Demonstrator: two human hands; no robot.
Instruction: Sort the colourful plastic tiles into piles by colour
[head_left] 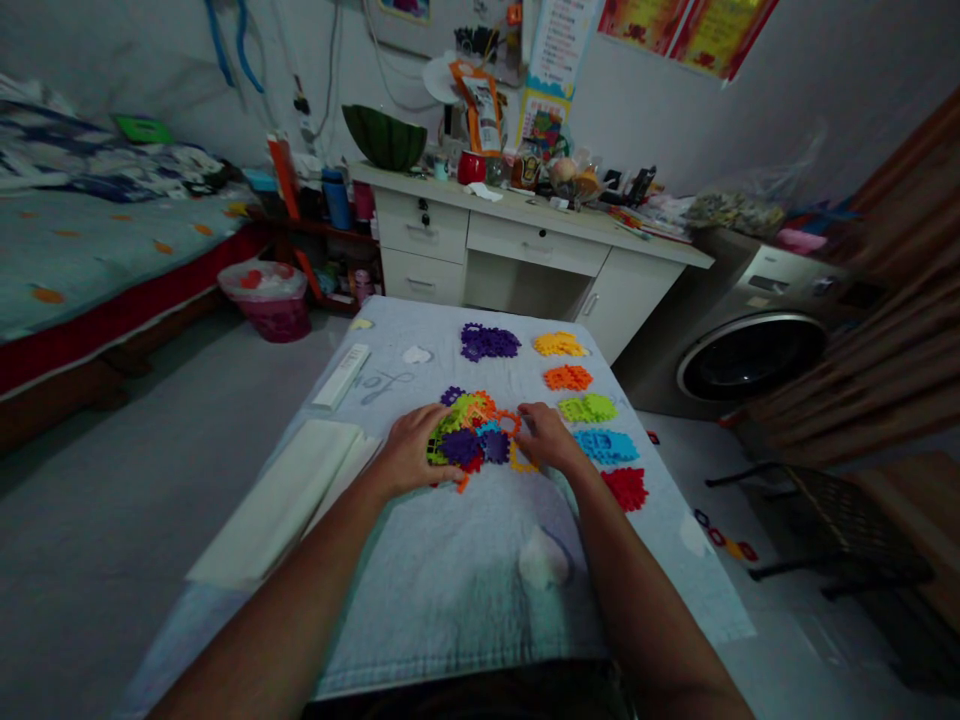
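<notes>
A mixed heap of flat plastic pieces with toothed edges (459,445), in purple, green, orange, blue and red, lies mid-table. My left hand (412,450) curves around its left side, thumb and fingers apart, touching the outer pieces. At the right side, my right hand (546,437) has its fingers spread and bent beside an orange square piece (509,422) and a yellow one (523,458). Single-colour piles stand apart: purple (490,342) at the back, then yellow (559,345), orange (568,378), green (589,408), blue (606,446) and red (626,489) down the right.
A white box (341,377) and folded pale cloth (296,500) lie on the table's left. Behind is a white desk (424,235) with a watermelon half (385,137). A washing machine (739,320) and a stool (847,530) stand right; several pieces (724,538) lie on the floor.
</notes>
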